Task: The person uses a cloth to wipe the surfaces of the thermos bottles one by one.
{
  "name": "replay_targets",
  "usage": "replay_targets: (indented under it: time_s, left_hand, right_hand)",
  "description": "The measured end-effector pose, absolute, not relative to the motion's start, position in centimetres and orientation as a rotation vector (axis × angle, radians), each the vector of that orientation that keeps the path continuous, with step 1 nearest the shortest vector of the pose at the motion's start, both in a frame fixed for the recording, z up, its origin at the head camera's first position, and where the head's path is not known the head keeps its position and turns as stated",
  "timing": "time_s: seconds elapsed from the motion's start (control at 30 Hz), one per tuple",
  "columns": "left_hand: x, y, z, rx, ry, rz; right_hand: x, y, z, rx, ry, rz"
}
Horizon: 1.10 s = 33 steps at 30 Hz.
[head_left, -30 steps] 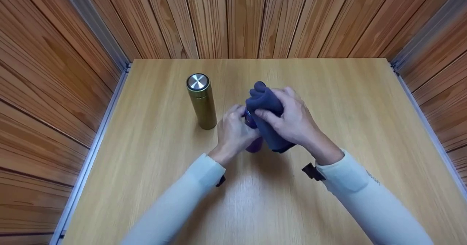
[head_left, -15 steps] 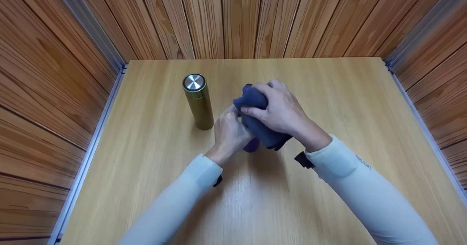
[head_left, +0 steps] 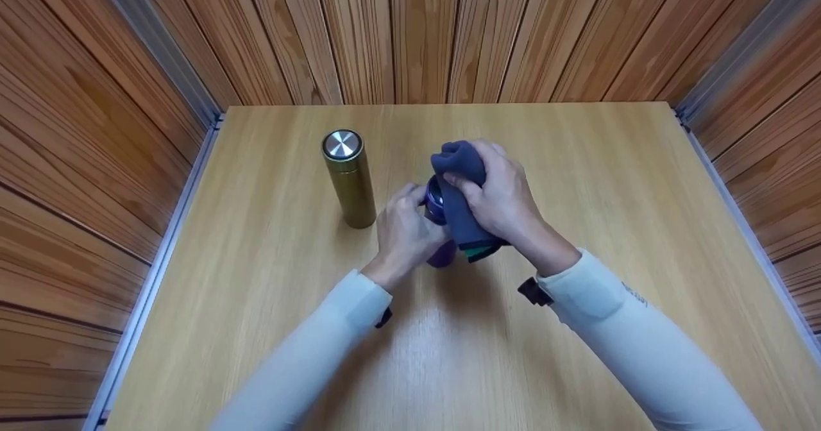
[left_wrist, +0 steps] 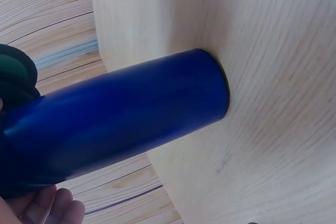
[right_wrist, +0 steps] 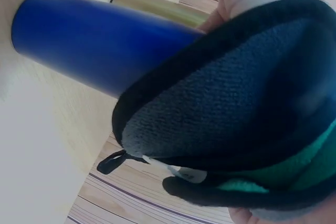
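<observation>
A blue-purple thermos (head_left: 442, 256) stands upright on the table, its base flat on the wood in the left wrist view. Around its upper part my left hand (head_left: 405, 232) grips it from the left. My right hand (head_left: 503, 194) holds a folded grey-blue cloth (head_left: 463, 216) against the right side of the thermos near the lid. In the right wrist view, the cloth's black edging, green inner side, hanging loop (right_wrist: 111, 162) and white label (right_wrist: 191, 174) show. Part of the lid is visible between hand and cloth; the cloth hides the rest.
A gold thermos (head_left: 351, 190) with a shiny silver lid top stands upright to the left of my left hand. Wood-panelled walls (head_left: 423, 33) border the wooden table (head_left: 269, 303) at the back and both sides, with grey metal strips along the side edges.
My right hand brought the cloth left over the thermos top, then drew it back right, so the lid shows again and green lining peeks out below. My left hand keeps its grip.
</observation>
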<state>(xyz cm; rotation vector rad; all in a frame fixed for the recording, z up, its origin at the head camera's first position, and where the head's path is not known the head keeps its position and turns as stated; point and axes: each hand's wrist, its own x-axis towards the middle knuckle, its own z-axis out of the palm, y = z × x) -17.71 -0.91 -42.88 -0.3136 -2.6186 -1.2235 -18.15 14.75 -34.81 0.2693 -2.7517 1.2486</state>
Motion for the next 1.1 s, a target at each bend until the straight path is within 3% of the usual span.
replay_targets:
  time_s: [0.4,0.63,1.1]
  left_hand:
    - [-17.8,-1.0,-43.1,-0.345,-2.564,-1.170]
    - [-17.7,-1.2,-43.2,-0.342,-2.559,-1.214]
    - [-17.6,-1.0,-43.2,-0.304,-2.609,-1.238]
  right_hand:
    - [-15.6,14.8,-35.0,0.383,-2.692,1.049]
    - [-16.7,13.5,-34.0,0.502,-2.814,0.825]
    - [-18.7,13.6,-34.4,0.249,-2.852,1.145]
